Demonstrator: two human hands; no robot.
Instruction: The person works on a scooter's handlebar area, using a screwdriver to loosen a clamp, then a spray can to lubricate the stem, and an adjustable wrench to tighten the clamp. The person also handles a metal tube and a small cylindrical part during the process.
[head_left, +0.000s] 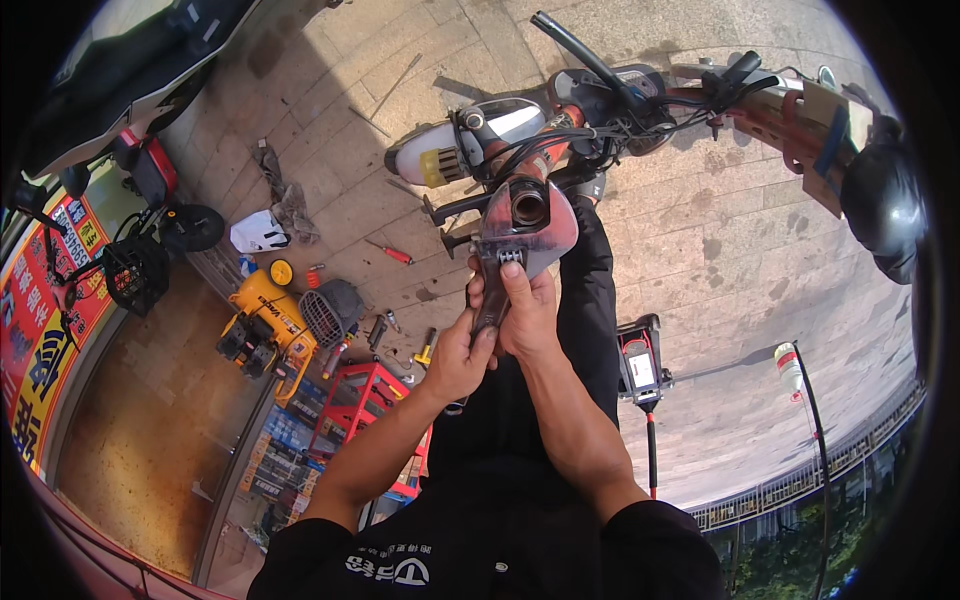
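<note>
Both hands are on a large dark adjustable wrench (491, 268) in front of my body. My left hand (460, 357) is closed round the lower part of its handle. My right hand (530, 312) grips it higher up, with the thumb at the adjusting screw (511, 256). Just beyond the wrench is a reddish, worn vehicle part with a round open tube end (528, 207). Whether the jaws touch this part, I cannot tell. Black cables (560, 137) and a handlebar (585, 55) lie farther off.
At left on the paving are a yellow air compressor (272, 312), a red-handled screwdriver (397, 255), white gloves (260, 232) and a red tool rack (365, 385). A phone on a stand (640, 365) is to my right. A parked scooter (150, 75) stands far left.
</note>
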